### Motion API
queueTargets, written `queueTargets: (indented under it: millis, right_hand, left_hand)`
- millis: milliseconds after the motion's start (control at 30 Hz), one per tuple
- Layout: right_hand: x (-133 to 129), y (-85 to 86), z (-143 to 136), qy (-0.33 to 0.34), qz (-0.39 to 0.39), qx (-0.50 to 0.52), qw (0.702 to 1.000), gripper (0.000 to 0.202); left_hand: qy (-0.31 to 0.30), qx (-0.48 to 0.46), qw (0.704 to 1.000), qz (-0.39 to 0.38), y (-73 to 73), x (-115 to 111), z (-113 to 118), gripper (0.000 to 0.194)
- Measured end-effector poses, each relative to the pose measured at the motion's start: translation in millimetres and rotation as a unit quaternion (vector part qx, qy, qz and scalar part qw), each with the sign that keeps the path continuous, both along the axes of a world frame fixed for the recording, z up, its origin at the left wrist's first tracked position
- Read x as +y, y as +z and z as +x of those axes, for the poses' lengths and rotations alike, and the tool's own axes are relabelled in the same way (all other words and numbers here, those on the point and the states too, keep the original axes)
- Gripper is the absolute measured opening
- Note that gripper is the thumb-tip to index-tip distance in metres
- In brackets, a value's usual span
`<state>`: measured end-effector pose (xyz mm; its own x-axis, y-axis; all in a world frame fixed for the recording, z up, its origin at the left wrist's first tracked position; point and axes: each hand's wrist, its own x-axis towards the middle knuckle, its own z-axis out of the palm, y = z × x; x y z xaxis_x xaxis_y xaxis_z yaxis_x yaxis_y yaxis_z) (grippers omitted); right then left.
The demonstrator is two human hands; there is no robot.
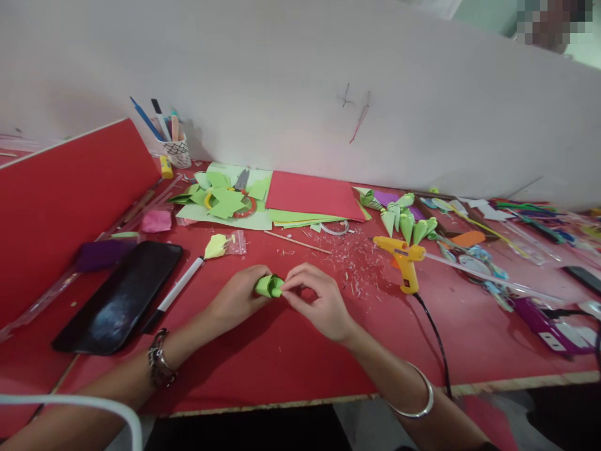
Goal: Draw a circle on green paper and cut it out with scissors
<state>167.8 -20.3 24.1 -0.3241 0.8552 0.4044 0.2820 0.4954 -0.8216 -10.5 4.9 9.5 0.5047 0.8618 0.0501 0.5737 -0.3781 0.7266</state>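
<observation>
"Paper, green and curled (264, 286): where is it?"

"Over the red counter (263, 369), left hand (240, 291) clamped on one side, right hand (318, 299) pinching the other; a yellow glue gun (406, 258) lies to the right."

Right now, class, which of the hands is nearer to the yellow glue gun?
Right. The right hand is left of the yellow glue gun; the left hand is on that same side, farther off.

A red table (291, 376) against a pale wall (282, 81) served as a craft workspace. Colored paper (314, 194), scissors (242, 180), a yellow glue gun (404, 255), a cup (177, 153) of pens (161, 119) and scattered shreds (357, 269) showed it.
</observation>
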Motion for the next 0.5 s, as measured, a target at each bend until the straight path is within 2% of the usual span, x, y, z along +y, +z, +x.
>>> queueTargets:
  millis: [300,433,500]
  right_hand:
    - [-1.5,-0.7,-0.3,0.043,-0.004,0.008,0.999,0.012]
    - [-0.8,-2.7,-0.3,0.034,-0.02,0.042,0.998,0.029]
    - [-0.6,-2.3,0.2,0.029,-0.022,0.054,0.998,0.029]
  left_hand:
    - [0.007,-0.043,0.999,-0.026,-1.8,1.0,-2.0,0.004]
    - [-0.006,-0.085,0.996,-0.034,-2.0,1.3,-0.7,0.01]
    - [-0.021,-0.093,0.995,-0.025,-0.3,0.5,-0.6,0.013]
